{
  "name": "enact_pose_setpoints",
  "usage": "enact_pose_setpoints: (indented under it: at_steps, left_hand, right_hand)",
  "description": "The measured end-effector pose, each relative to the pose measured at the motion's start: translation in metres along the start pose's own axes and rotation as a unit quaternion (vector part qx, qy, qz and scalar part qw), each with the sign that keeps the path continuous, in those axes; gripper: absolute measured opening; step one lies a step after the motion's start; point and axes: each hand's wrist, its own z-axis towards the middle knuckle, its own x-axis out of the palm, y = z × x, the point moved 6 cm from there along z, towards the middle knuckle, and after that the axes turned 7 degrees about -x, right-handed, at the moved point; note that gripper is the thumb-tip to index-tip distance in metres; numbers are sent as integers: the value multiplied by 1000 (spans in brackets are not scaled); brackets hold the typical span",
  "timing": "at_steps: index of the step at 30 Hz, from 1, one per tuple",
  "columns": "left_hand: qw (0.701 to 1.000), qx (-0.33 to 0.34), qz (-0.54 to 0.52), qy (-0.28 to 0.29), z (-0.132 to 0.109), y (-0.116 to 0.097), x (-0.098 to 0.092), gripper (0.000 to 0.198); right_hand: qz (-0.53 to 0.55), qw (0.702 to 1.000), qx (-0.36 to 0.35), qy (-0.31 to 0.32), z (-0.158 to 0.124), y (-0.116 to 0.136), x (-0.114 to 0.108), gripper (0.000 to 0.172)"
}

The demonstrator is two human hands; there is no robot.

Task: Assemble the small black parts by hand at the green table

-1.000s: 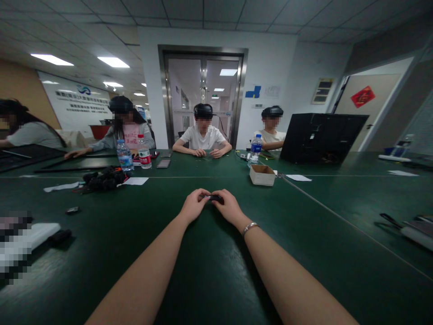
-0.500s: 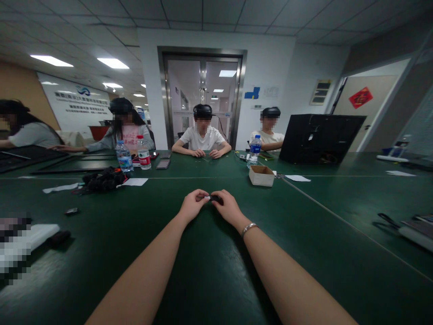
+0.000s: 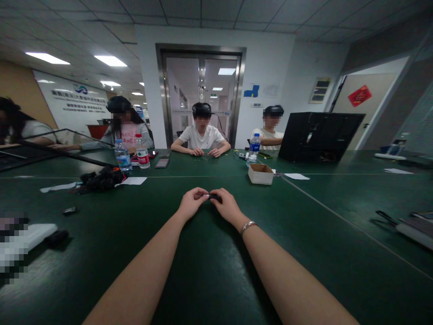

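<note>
Both my hands meet over the middle of the green table (image 3: 209,253). Between them is a small dark object (image 3: 214,196) with a light, shiny end at its left. My left hand (image 3: 192,204) pinches the light end between thumb and fingers. The dark end is gripped by my right hand (image 3: 227,205), whose wrist wears a silver bracelet (image 3: 248,225). Fingers cover much of the object, so its exact shape cannot be told.
Beyond my hands stand an open cardboard box (image 3: 260,175), bottles (image 3: 142,153) and a tangled black bundle (image 3: 103,179). A small metallic item (image 3: 69,211) lies left. Several people sit across the table. A large black casing (image 3: 320,137) stands back right.
At the far left, a dark frame that lay on the table is now tilted up. The dark piece between my hands shows less of its length. My hands have hardly moved.
</note>
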Motion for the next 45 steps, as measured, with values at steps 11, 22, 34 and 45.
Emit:
enact_pose_setpoints:
  at_steps: [11,22,34,45]
  left_hand:
    - [998,3,66,-15,-1,1,3,24]
    - [993,-20,114,-33,0,7,1,29]
    - [992,-41,117,-26,-2,3,2,32]
    - [995,-15,100,-4,0,5,5,22]
  right_hand:
    - [3,1000,10,1,1,-1,0,20]
    - [-2,1000,13,7,1,0,1,19]
    - [-9,1000,18,13,1,-2,1,20]
    - [-12,1000,24,15,1,-1,1,20]
